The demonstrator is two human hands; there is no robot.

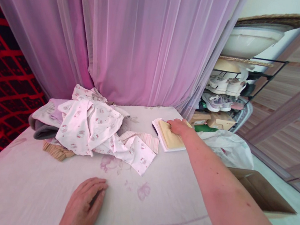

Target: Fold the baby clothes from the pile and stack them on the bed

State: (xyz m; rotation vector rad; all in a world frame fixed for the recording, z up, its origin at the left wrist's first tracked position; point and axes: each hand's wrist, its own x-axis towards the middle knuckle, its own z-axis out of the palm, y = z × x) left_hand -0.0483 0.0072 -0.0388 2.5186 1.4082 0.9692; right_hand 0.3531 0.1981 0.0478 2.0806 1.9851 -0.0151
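A stack of folded cloth [172,136], yellow on top with white and a dark edge beneath, lies at the far right of the flowered sheet [129,214]. On top of the stack rests my right hand [178,126], its fingers laid over the yellow cloth. My left hand [86,202] lies on the sheet near the front, fingers together and slightly curved, with nothing visible in it. Beyond it is a loose heap of clothes, with a white printed garment [88,126] uppermost, a dark grey piece [45,132] at the left and a tan piece [58,151] below.
Purple curtains [137,43] hang behind the sheet's far edge. To the right are a rack with shoes [216,101] and a white basin [242,41], a white plastic bag [226,148] and an open cardboard box [262,189]. A red-and-black grid surface [5,79] is at the left.
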